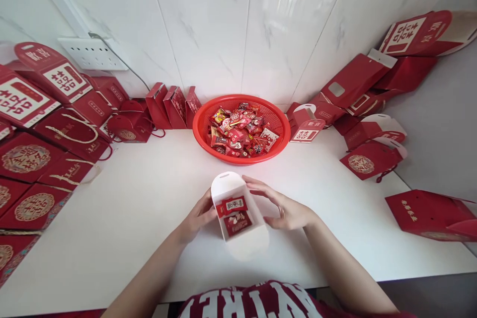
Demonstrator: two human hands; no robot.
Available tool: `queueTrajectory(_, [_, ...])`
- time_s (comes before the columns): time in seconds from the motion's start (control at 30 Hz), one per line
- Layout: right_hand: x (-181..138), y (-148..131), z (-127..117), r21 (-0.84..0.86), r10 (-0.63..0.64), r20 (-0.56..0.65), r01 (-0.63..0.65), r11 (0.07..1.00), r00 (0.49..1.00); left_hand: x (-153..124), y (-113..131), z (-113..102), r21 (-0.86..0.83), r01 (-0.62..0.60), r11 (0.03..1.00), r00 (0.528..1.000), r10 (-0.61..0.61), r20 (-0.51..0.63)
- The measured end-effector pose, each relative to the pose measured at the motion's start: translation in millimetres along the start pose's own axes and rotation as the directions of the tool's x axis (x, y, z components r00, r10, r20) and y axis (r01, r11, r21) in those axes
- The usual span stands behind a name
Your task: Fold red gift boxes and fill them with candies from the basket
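A small open gift box [238, 218] with white flaps stands on the white table in front of me, holding red wrapped candies [234, 213]. My left hand [197, 216] grips its left side with curled fingers. My right hand [279, 206] holds its right side, fingers wrapped along the flap. Behind the box sits a round red mesh basket [278, 131] filled with several red and white wrapped candies [240, 134].
Red gift boxes and bags are stacked at the left [44, 124] and along the wall at the right [368, 109]. One red box [428, 213] lies at the near right table edge. A white power strip [93, 53] hangs on the tiled wall.
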State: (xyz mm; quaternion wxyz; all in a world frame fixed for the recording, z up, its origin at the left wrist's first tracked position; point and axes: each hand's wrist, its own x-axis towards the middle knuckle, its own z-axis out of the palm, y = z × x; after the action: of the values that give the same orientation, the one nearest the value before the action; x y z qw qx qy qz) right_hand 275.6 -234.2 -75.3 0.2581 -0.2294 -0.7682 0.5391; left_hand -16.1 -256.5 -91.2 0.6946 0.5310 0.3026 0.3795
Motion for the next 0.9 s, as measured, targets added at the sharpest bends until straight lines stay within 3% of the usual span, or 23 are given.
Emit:
queueTrajectory(0.07, [1.0, -2.5, -0.4, -0.036, 0.049, 0.134, -0.044, 0.998, 0.99, 1.7, -1.5, 5.3, 0.046, 0.039, 0.998, 0.999, -0.038, -0.035])
queueTrajectory(0.13, [3.7, -2.4, 1.6, -0.068, 0.073, 0.159, -0.063, 0.996, 0.985, 2.6, -2.6, 10.4, 0.085, 0.081, 0.993, 0.993, -0.073, -0.092])
queueTrajectory(0.27, [11.6, -1.4, 16.9, -0.046, 0.029, -0.042, -0.03, 0.998, 0.999, 2.3, -5.7, 16.6, 0.152, 0.006, 0.988, 0.986, 0.02, -0.168])
queueTrajectory(0.37, [17.1, -1.3, 35.2, 0.042, 0.041, -0.211, -0.033, 0.999, 0.977, 2.7, -8.1, 13.7, 0.396, -0.146, 0.907, 0.962, 0.223, -0.157])
queueTrajectory(0.43, [20.0, -0.2, 46.8, 0.094, 0.055, -0.307, -0.028, 0.995, 0.95, 2.7, -6.1, 8.3, 0.62, -0.269, 0.737, 0.919, 0.388, -0.063])
queueTrajectory(0.5, [22.4, 1.7, 55.7, 0.112, 0.058, -0.392, -0.015, 0.994, 0.918, 0.9, 1.4, 3.9, 0.799, -0.339, 0.497, 0.873, 0.484, 0.07])
queueTrajectory(0.57, [24.5, 3.9, 61.4, 0.11, 0.06, -0.458, -0.011, 0.994, 0.887, -3.9, 13.7, 4.9, 0.902, -0.336, 0.27, 0.862, 0.474, 0.179])
queueTrajectory(0.63, [25.8, 6.3, 64.8, 0.094, 0.055, -0.507, -0.008, 0.996, 0.86, -11.1, 26.8, 14.4, 0.949, -0.3, 0.094, 0.886, 0.396, 0.241])
queueTrajectory(0.77, [25.8, 11.6, 71.7, -0.036, -0.023, -0.524, 0.005, 0.999, 0.852, -22.8, 35.3, 51.5, 0.977, -0.142, -0.158, 0.956, 0.233, 0.177])
queueTrajectory(0.9, [23.0, 16.8, 79.3, -0.104, -0.036, -0.514, -0.02, 0.994, 0.857, -21.6, 21.4, 78.5, 0.959, -0.016, -0.284, 0.966, 0.244, 0.089])
